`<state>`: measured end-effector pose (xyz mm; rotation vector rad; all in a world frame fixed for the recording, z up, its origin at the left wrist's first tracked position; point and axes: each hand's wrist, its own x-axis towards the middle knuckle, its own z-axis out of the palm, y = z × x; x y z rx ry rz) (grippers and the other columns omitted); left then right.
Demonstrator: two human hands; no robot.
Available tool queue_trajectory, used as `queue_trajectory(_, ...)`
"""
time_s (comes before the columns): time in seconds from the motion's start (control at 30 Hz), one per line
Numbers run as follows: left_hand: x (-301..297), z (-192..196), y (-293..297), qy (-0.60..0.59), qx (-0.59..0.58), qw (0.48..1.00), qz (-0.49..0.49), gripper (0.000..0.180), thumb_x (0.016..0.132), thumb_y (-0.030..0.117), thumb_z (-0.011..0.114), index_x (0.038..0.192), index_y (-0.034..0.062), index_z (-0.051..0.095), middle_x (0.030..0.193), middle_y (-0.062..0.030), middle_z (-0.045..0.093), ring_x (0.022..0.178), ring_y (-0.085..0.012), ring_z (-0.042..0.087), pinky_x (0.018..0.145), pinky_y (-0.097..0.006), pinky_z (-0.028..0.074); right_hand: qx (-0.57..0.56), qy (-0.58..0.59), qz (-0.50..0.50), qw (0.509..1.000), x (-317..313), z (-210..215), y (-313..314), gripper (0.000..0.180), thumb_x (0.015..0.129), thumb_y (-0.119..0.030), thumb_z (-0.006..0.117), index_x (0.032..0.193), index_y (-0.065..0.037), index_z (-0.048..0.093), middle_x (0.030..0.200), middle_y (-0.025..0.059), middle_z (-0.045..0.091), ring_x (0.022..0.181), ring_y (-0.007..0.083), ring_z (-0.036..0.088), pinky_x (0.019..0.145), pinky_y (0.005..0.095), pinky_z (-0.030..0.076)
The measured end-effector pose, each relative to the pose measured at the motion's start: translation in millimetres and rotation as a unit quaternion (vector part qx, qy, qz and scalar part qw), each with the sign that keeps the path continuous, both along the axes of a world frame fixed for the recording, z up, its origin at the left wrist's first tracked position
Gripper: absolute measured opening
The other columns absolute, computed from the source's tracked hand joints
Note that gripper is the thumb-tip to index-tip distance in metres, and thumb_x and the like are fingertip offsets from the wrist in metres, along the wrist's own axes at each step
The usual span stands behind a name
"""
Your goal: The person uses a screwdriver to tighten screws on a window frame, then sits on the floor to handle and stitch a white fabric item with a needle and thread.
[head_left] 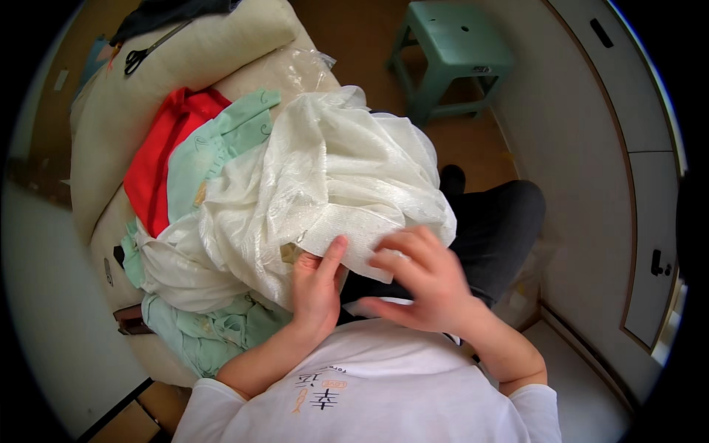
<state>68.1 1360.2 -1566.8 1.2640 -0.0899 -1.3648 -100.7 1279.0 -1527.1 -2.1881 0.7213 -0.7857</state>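
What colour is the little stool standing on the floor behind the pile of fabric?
The stool is pale mint green, seen best in the head view, at the top.

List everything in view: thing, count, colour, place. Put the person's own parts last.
sheer fabric: one, white, heaped on the lap and cushion
red cloth: one, red, left on the cushion
mint cloth: several pieces, pale green, beside and under the white fabric
cushion: one, cream, upper left
scissors: one pair, black, on the cushion
stool: one, teal, on the floor, top
plastic wrap: one, clear, behind the fabric
trousers: dark, right
left hand: pinching the fabric's edge
right hand: on the fabric, blurred
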Motion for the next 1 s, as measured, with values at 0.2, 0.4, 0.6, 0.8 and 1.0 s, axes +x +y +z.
queue_trajectory(0.2,24.5,-13.1,23.4,-0.077,0.044,0.989,-0.116,0.024,0.106,0.018,0.053,0.108,-0.0010,0.067,0.103,-0.0094,0.071,0.084,-0.0122,0.067,0.076,-0.028,0.054,-0.092,0.103,0.034,0.990,31.4,-50.8,-7.7,0.047,0.067,-0.013,0.075,0.112,-0.009,0.063,0.119,0.0105,0.058,0.106,0.0309,0.055,0.090,0.0423,0.045)
queue_trajectory(0.4,71.7,-17.0,28.4,-0.313,-0.025,0.942,-0.116,0.017,0.099,0.014,0.064,0.088,0.0026,0.059,0.073,0.0020,0.060,0.059,-0.0027,0.047,0.056,-0.021,0.037,-0.108,0.063,0.062,0.990,21.7,-47.6,-6.1,0.045,0.061,-0.013,0.073,0.106,-0.008,0.068,0.111,0.0087,0.059,0.096,0.0291,0.056,0.080,0.0389,0.050)
queue_trajectory(0.6,98.2,-7.8,7.2,-0.476,-0.091,0.874,0.027,0.027,0.097,0.011,0.060,0.120,-0.0014,0.055,0.112,-0.0107,0.064,0.094,-0.0211,0.064,0.081,-0.036,0.052,-0.138,0.009,-0.001,0.990,2.1,-38.4,-7.9,0.049,0.052,-0.011,0.071,0.100,-0.004,0.072,0.101,0.0098,0.063,0.089,0.0297,0.058,0.075,0.0382,0.052)
queue_trajectory(0.8,43.2,6.5,19.2,-0.557,-0.114,0.752,-0.334,0.020,0.097,0.020,0.061,0.091,0.0025,0.067,0.088,-0.0092,0.068,0.077,-0.0207,0.064,0.072,-0.033,0.050,-0.084,-0.025,-0.065,0.994,-6.9,-41.4,-19.0,0.048,0.051,-0.008,0.078,0.099,-0.008,0.075,0.096,0.0062,0.064,0.088,0.0292,0.056,0.072,0.0375,0.050)
queue_trajectory(1.0,25.4,-0.3,9.4,0.075,0.028,0.988,-0.130,0.039,0.105,0.039,0.045,0.121,0.0068,0.060,0.101,-0.0054,0.067,0.077,-0.0183,0.059,0.068,-0.032,0.048,-0.160,-0.052,-0.049,0.985,-9.2,-27.0,-19.7,0.047,0.052,-0.011,0.077,0.098,-0.008,0.077,0.096,0.0070,0.064,0.087,0.0291,0.059,0.075,0.0383,0.052)
